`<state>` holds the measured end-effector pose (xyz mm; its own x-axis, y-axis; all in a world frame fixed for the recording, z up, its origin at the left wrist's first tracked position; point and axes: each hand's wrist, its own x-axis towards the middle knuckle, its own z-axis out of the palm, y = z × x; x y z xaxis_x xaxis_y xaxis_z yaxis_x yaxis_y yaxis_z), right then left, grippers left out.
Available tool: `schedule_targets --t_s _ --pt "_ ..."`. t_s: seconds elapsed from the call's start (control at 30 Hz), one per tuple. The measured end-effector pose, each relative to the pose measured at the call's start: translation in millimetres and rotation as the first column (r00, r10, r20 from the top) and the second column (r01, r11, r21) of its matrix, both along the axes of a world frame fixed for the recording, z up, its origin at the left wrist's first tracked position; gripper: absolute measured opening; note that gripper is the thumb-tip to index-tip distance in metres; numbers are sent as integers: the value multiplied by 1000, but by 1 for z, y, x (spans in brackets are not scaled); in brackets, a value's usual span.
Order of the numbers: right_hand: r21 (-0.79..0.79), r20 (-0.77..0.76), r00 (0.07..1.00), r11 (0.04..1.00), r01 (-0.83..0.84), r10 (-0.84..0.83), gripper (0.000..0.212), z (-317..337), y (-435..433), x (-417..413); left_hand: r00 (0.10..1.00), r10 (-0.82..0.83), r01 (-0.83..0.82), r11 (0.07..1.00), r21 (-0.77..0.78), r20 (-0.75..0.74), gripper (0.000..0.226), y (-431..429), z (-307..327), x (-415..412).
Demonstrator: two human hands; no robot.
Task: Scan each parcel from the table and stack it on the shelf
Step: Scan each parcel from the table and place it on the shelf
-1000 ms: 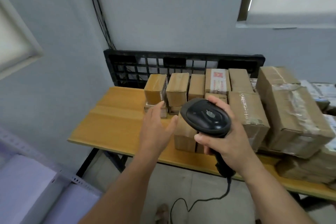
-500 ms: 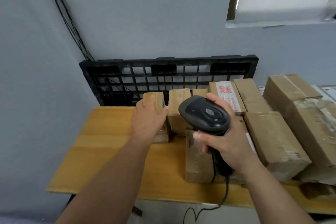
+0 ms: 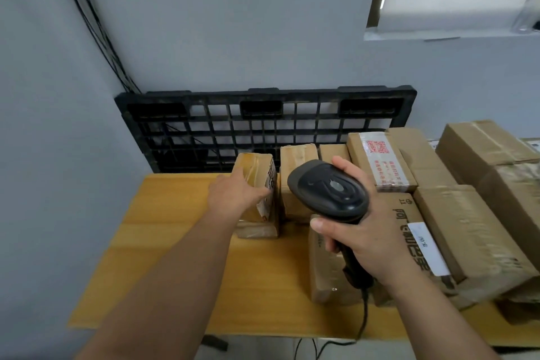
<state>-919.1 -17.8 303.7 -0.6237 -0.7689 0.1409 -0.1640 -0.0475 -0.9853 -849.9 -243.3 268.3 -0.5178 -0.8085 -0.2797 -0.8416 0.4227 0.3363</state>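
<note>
Here, the left hand [image 3: 233, 197] is gripping a small taped cardboard parcel [image 3: 257, 166] at the left end of the row on the wooden table [image 3: 163, 242], while the right hand [image 3: 365, 234] is clasping a black handheld barcode scanner [image 3: 327, 190] just to its right. More cardboard boxes [image 3: 467, 228] are crowding the table's right side; a black plastic pallet [image 3: 263, 125] is leaning against the far wall.

Brown parcels [image 3: 298, 181]; one parcel's label [image 3: 380, 162] white with red print; black scanner [image 3: 328, 190]; yellow-wood table [image 3: 175, 257]; black pallet [image 3: 263, 125].
</note>
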Motion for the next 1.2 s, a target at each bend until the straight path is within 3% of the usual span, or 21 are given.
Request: schedule_targets --t_s 0.2,0.3,0.4,0.83,1.2 --pt "-36 -30 997 996 -77 76 88 5 13 8 985 107 -85 983 161 -134 101 14 14 37" --pt "-69 -9 992 990 -123 123 87 6 24 11 917 197 -88 948 305 -346 106 28 13 59" --pt "-74 17 985 982 -172 173 87 9 40 16 830 271 -96 930 354 -487 105 49 13 80" --pt "-126 126 916 922 -366 381 92 15 79 57 589 296 -198 955 221 -752 96 105 37 160" --pt "-112 153 882 895 -433 446 87 22 57 91 556 297 -238 952 193 -777 94 97 59 210"
